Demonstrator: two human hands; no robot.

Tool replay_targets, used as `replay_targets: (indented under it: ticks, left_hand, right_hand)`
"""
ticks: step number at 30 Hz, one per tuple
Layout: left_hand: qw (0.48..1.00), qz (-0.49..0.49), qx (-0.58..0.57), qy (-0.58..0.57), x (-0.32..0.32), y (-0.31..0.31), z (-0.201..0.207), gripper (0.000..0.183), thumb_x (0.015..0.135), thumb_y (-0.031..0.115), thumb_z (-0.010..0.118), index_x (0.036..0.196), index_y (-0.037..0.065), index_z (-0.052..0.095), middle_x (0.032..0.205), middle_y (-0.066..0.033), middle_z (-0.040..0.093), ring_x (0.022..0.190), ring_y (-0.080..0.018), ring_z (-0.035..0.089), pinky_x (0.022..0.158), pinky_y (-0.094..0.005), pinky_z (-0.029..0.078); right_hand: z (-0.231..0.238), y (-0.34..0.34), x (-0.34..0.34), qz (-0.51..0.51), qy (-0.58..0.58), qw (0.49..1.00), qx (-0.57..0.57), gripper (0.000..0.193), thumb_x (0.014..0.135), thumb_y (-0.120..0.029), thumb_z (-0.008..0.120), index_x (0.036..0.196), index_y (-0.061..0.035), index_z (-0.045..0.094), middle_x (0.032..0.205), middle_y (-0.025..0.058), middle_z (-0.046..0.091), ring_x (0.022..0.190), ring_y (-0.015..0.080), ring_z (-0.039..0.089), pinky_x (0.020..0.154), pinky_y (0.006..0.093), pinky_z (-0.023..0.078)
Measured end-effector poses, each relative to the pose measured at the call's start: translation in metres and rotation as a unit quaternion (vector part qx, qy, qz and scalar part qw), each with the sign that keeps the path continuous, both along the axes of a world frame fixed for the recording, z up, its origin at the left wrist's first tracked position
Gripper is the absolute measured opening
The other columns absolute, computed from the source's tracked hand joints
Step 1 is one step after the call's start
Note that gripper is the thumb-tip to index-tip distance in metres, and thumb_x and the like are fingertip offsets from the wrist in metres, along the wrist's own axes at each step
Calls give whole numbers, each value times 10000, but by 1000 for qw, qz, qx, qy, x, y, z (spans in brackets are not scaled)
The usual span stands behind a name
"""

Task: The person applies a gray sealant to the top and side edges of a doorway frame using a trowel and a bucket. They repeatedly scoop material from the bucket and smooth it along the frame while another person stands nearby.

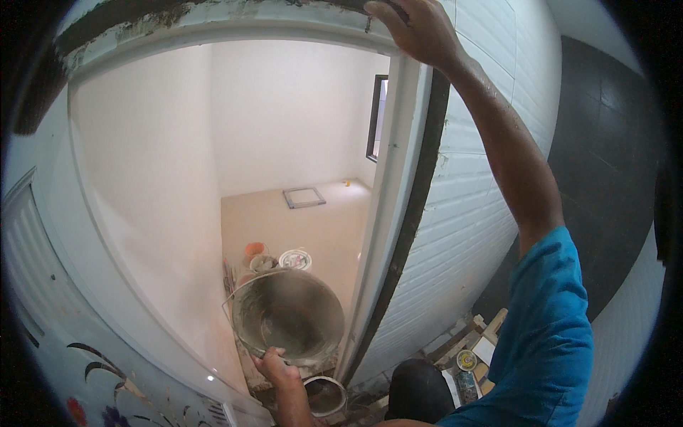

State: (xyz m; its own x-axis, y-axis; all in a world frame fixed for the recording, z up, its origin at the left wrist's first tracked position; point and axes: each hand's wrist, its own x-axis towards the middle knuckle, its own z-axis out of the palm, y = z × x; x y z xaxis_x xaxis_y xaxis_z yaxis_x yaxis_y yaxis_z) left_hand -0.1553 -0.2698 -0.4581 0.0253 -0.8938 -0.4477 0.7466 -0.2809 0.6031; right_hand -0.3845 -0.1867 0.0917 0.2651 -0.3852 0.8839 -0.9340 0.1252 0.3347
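My left hand [279,368] is closed on the near rim of a grey mortar-stained bucket [302,309]. The bucket tilts so its inside faces me; wet grey residue coats the walls, and a thin wire handle hangs at its left side. Raised overhead, my right hand [416,32] touches the top right corner of a pale door frame [380,235]. Its thumb stretches left along the frame, apart from the other fingers, which are partly cut off by the picture's top edge. Dark, rough mortar [135,28] runs along the gap above the frame.
Below the held bucket stands another round container [325,396]. Inside the room are an orange bucket [254,249], a white-lidded tub [295,260] and a square frame [304,198] on the floor. White ribbed tiles [462,192] cover the right wall; a small yellow tin [467,360] sits below among clutter.
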Motion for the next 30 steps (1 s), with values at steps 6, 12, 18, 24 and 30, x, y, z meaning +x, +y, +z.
replay_targets:
  ticks: [6,12,18,24,30]
  left_hand:
    - [1000,-1,-14,7,2,3,10,852,624,-121,494,1457,42,421,1338,-152,537,1150,-325,561,984,-436,462]
    - [999,-6,-47,13,3,10,22,859,622,-140,484,1457,54,436,1348,-131,541,1163,-309,560,971,-400,467]
    - [999,-14,-12,26,6,13,25,878,612,-145,474,1464,64,434,1364,-128,533,1170,-300,558,962,-384,471]
    - [997,-18,-67,42,10,16,33,893,602,-146,474,1469,58,424,1375,-131,525,1176,-303,556,967,-391,469]
    - [999,-12,18,-35,10,16,37,876,614,-142,473,1465,59,427,1369,-132,530,1191,-312,552,996,-419,458]
  right_hand:
    - [22,5,-2,-34,95,992,-80,293,1001,-283,563,933,-20,671,884,131,685,816,281,659,763,394,530]
    - [3,21,19,8,-21,995,-99,327,1011,-309,567,973,-1,670,951,131,697,851,266,679,776,413,556]
    - [-16,-25,87,-70,-38,996,26,391,1063,-363,463,959,-45,665,870,111,667,797,243,658,747,389,532]
    - [-11,-28,120,-57,-67,995,54,400,1065,-374,462,935,-58,667,812,87,644,679,188,593,653,367,516]
    - [-21,-4,74,-110,-10,993,-41,376,1043,-373,501,940,-55,673,877,108,683,819,262,662,765,426,530]
